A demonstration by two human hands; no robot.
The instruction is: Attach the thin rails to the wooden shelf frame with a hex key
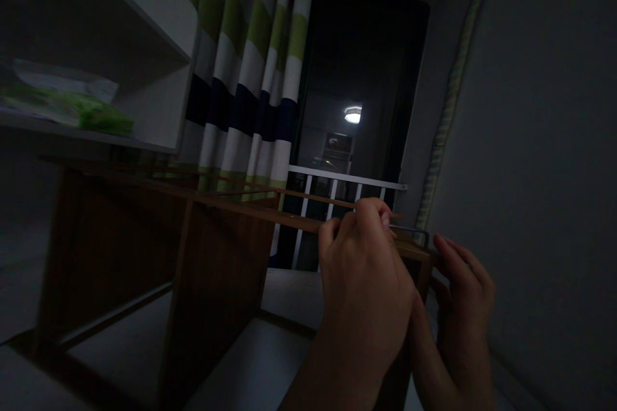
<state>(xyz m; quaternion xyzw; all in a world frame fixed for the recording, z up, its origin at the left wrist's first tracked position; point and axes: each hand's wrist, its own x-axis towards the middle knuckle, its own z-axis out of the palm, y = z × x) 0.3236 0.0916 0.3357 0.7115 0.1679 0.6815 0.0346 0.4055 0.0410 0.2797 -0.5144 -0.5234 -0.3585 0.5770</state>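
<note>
A brown wooden frame (234, 207), with upright panels under its top rails, stretches from the left towards me. My left hand (366, 276) is closed at its top rail near the right end, fingers pinched around a thin L-shaped hex key (409, 228). The key's long arm runs right from those fingers and its short end bends down at the frame's corner. Just beyond that corner, my right hand (465, 314) is curled about the end post, its index finger raised near the key's bend. My left hand hides part of the rail and post.
A white shelf (139, 131) holding a green plastic packet (103, 114) juts in at upper left. Behind the frame hang a striped curtain (241, 87) and a dark window with a white railing (332, 178). A wrapped pipe (446, 103) runs down the grey wall at right.
</note>
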